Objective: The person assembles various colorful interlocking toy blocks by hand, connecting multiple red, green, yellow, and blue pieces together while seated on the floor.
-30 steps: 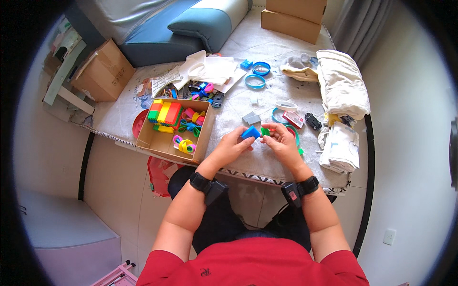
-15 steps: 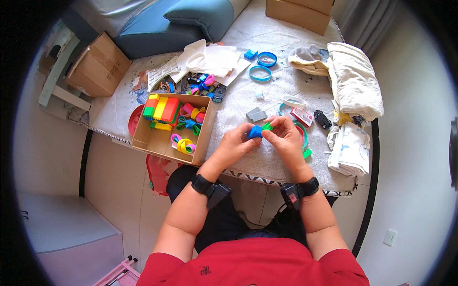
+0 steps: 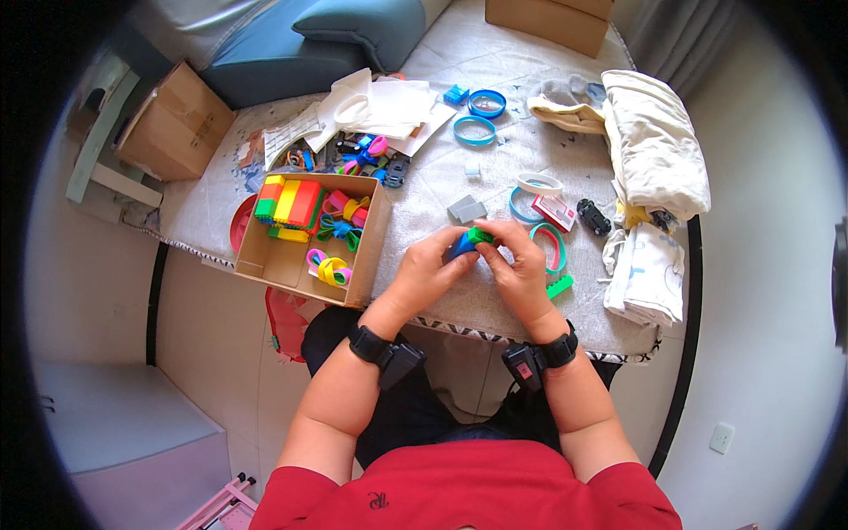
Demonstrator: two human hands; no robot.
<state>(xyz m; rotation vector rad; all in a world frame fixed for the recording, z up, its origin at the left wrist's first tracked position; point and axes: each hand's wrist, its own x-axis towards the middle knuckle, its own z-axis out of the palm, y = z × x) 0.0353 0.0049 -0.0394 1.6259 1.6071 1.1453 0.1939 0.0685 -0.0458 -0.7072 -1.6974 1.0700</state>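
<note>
My left hand [image 3: 426, 272] closes around a blue toy brick [image 3: 460, 246]. Between the fingers of my right hand [image 3: 518, 265] is a green toy brick [image 3: 480, 236]. The two bricks meet end to end, partly covered by my fingers; whether they are locked together I cannot make out. Just beyond them lie grey bricks [image 3: 466, 209]. Another green brick [image 3: 559, 286] rests beside my right wrist, below a teal and red wristband [image 3: 559, 256].
Left of my hands, an open cardboard box [image 3: 375, 231] holds stacked coloured bricks [image 3: 300, 203] and knotted bands [image 3: 329, 268]. Blue wristbands [image 3: 474, 132], a red-and-white packet [image 3: 555, 212], a black toy car [image 3: 594, 216] and folded cloth [image 3: 654, 141] lie beyond and right. White papers [image 3: 389, 104] are far left.
My right hand has shifted slightly left and the bricks have turned, so the green one now stands more upright against the blue. The whole view has moved a little.
</note>
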